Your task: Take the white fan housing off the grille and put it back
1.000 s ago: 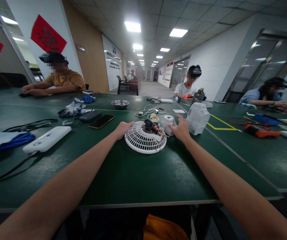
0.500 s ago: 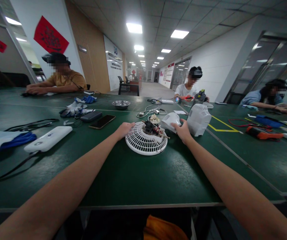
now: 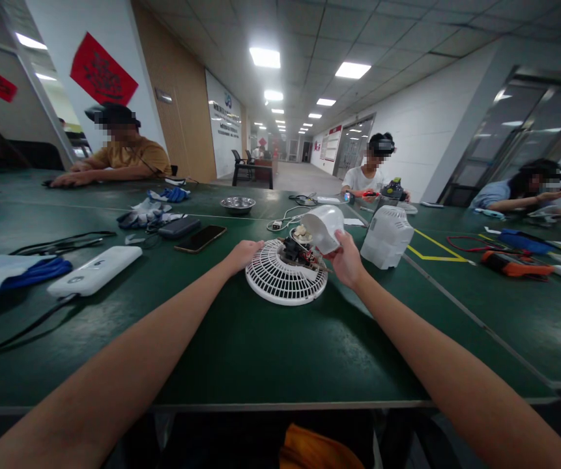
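Note:
A round white fan grille (image 3: pixel 280 286) lies flat on the green table, with a dark fan motor (image 3: pixel 296 250) and loose wires on top of it. My left hand (image 3: pixel 245 255) grips the grille's left rim, fingers closed over the edge. In my right hand (image 3: pixel 347 262) is a white plastic motor cover (image 3: pixel 326 228), tilted and raised off the table just right of the motor. Thumb and fingers pinch its lower right edge. Right of that hand a white plastic housing (image 3: pixel 388 238) stands upright.
Left of the grille lie a phone (image 3: pixel 201 238), a white power bank (image 3: pixel 95 270) and gloves (image 3: pixel 146 213). Behind is a metal bowl (image 3: pixel 238 205), with white cables (image 3: pixel 285 220) nearby. An orange multimeter (image 3: pixel 517 265) lies right. Several people sit around the table.
My right hand has taken hold of the motor cover, lifted it from the table, tipped it and brought it left toward the motor. My left hand stays on the grille's rim.

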A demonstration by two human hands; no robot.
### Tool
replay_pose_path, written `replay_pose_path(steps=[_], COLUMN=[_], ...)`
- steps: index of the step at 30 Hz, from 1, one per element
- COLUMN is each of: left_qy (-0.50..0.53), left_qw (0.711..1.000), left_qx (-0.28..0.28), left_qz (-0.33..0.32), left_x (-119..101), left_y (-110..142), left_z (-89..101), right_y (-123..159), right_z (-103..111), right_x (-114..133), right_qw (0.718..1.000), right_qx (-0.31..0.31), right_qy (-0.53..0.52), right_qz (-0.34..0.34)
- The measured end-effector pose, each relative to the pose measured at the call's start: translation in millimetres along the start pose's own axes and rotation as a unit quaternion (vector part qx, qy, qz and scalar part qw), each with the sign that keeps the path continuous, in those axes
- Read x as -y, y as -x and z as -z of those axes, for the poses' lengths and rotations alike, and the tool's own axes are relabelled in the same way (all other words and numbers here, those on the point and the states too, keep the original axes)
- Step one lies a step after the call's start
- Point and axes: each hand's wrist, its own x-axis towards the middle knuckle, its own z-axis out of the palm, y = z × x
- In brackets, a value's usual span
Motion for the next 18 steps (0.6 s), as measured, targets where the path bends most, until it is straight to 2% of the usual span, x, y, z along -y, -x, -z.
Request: replay_pose_path(steps=[2, 4, 8, 11, 14, 18], left_qy=[-0.002, -0.001, 0.008, 0.015, 0.016, 0.012], left_qw=[1.000, 1.000, 1.000, 1.000, 1.000, 1.000], left_qx=[0.004, 0.010, 0.014, 0.007, -0.002, -0.012], left_qz=[0.000, -0.002, 0.002, 0.006, 0.003, -0.005], left_x=[1, 2, 3, 0, -4, -8], left_y=[-1, -2, -2, 2, 5, 6], left_z=[0.3, 0.4, -0.1, -0.7, -1.0, -1.5], right_y=[5, 9, 19, 25, 28, 27], right_z=[-6, -9, -11, -11, -12, -10], right_x=[-1, -1, 4, 10, 15, 17], right_qw=[0.997, 0.985, 0.927, 0.878, 0.843, 0.831], right_qx=[0.029, 0.072, 0.153, 0.178, 0.186, 0.187], right_qy=[0.045, 0.133, 0.320, 0.412, 0.464, 0.478], right_qz=[0.049, 0.083, 0.121, 0.166, 0.201, 0.212])
